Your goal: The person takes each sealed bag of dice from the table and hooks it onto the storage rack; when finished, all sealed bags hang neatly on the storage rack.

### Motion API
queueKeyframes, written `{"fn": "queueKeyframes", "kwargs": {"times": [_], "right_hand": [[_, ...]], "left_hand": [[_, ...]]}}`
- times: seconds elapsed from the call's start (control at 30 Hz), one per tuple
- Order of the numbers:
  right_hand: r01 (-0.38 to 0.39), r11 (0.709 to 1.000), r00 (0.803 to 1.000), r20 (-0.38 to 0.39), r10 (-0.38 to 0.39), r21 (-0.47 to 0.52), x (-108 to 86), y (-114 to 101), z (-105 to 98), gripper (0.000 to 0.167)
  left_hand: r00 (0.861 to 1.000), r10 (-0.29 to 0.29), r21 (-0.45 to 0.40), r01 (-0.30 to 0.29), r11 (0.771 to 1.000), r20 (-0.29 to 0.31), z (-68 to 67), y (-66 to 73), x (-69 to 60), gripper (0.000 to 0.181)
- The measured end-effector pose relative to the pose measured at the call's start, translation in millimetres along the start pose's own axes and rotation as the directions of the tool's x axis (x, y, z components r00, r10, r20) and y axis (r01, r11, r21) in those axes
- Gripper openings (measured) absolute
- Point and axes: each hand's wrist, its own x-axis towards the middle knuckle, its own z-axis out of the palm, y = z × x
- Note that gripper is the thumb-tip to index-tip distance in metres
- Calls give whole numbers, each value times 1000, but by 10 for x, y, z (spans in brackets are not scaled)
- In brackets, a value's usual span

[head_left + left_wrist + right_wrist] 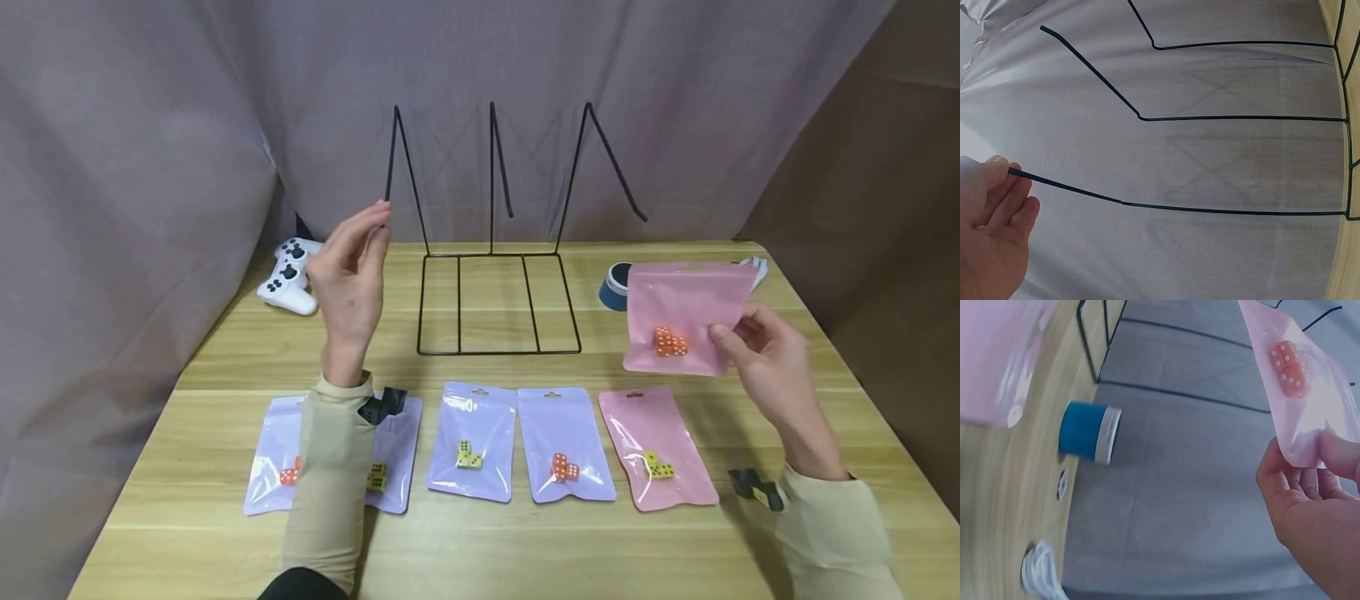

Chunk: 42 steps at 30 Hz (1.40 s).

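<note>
A black wire rack (pixel 498 353) with three bent prongs stands toward the back of the table. My left hand (pixel 350 271) pinches the tip of its left prong (pixel 1072 187) between thumb and fingers, as the left wrist view shows. My right hand (pixel 776 358) grips a pink zip bag (pixel 690 292) by its right edge, raised above the table. Orange dice (pixel 667 342) lie at the bottom of that bag. In the right wrist view the thumb presses on the bag's face and the fingers are behind it.
Along the front lie a pink bag (pixel 667 425) with yellow dice and several lilac bags (pixel 476 417), two partly under my left forearm. A white game controller (pixel 290 275) is at the left, a blue cylinder (pixel 1082 429) and a white cable (pixel 1040 572) at the right. Grey cloth hangs behind.
</note>
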Motion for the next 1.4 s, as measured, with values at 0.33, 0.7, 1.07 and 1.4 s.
{"fn": "queueKeyframes", "kwargs": {"times": [0.33, 0.7, 1.07, 1.4], "right_hand": [[34, 955, 999, 25, -43, 294, 111, -163, 208, 20], [11, 916, 999, 29, -25, 400, 218, -353, 391, 18], [23, 888, 999, 17, -35, 459, 286, -358, 478, 17], [-34, 903, 999, 43, 17, 428, 404, -365, 567, 17]], "left_hand": [[1000, 12, 6, -12, 1000, 1, -17, -4, -26, 13], [1000, 14, 12, -14, 1000, 6, -28, 1, -19, 12], [1000, 23, 19, -23, 1000, 4, -1, -10, -25, 12], [1000, 27, 24, -28, 999, 4, -11, -20, -26, 12]]}}
